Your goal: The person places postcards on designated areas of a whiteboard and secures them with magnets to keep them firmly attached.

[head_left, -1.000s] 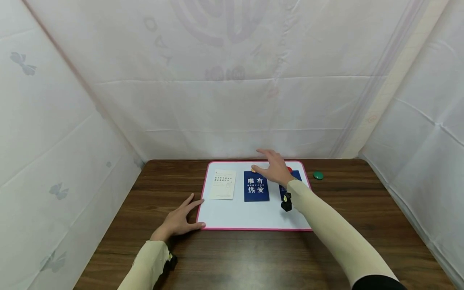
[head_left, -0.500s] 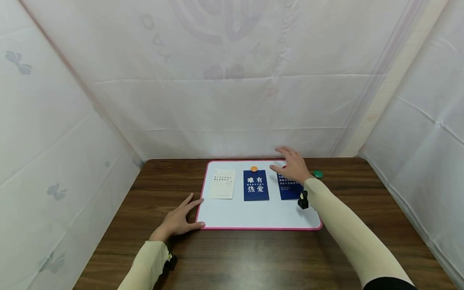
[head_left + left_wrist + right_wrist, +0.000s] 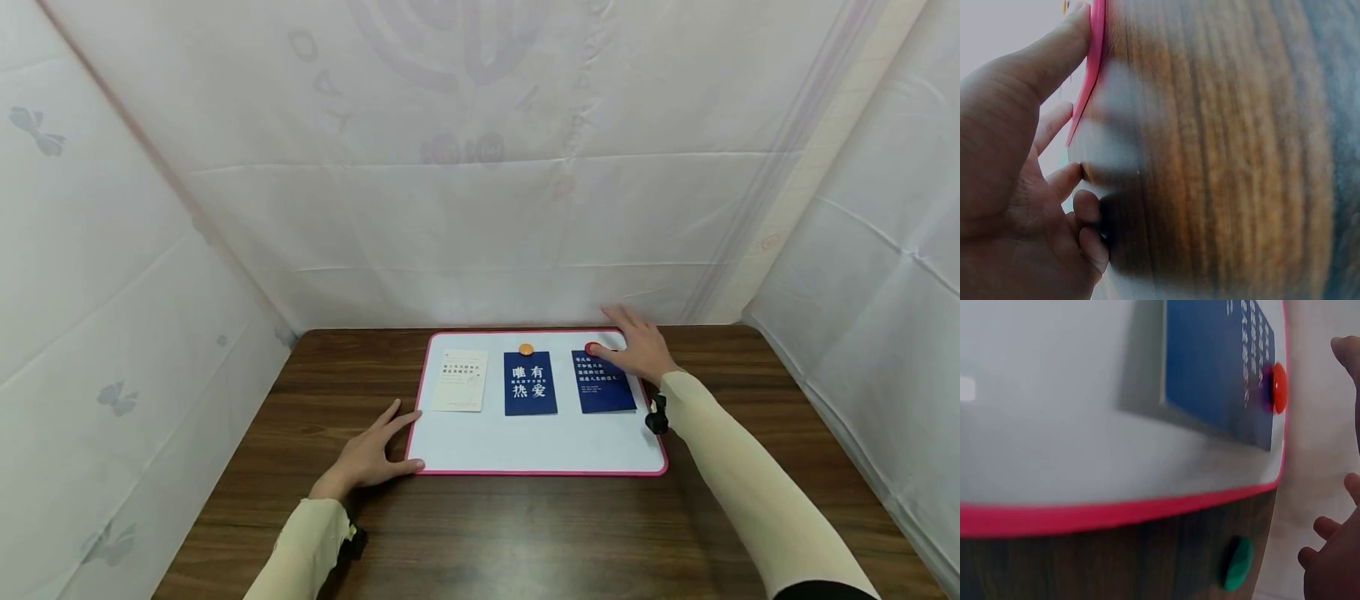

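Note:
A white board with a pink rim (image 3: 540, 473) lies on the wooden table. On it are a white card (image 3: 459, 380), a blue card (image 3: 530, 385) under an orange magnet (image 3: 526, 349), and a second blue card (image 3: 602, 383) under a red magnet (image 3: 592, 348). My right hand (image 3: 632, 340) hovers open over the board's far right corner, its thumb close to the red magnet (image 3: 1279, 387). My left hand (image 3: 369, 452) lies flat on the table, its thumb against the board's near left corner (image 3: 1095, 56).
A green magnet (image 3: 1237, 562) sits on the table just off the board's right rim (image 3: 1116, 514); my right hand hides it in the head view. White sheets wall in the table on three sides. Bare wood (image 3: 525, 533) runs along the near edge.
My right hand has moved right from the orange magnet to the far right corner by the red magnet, uncovering the right blue card. The left hand has stayed put.

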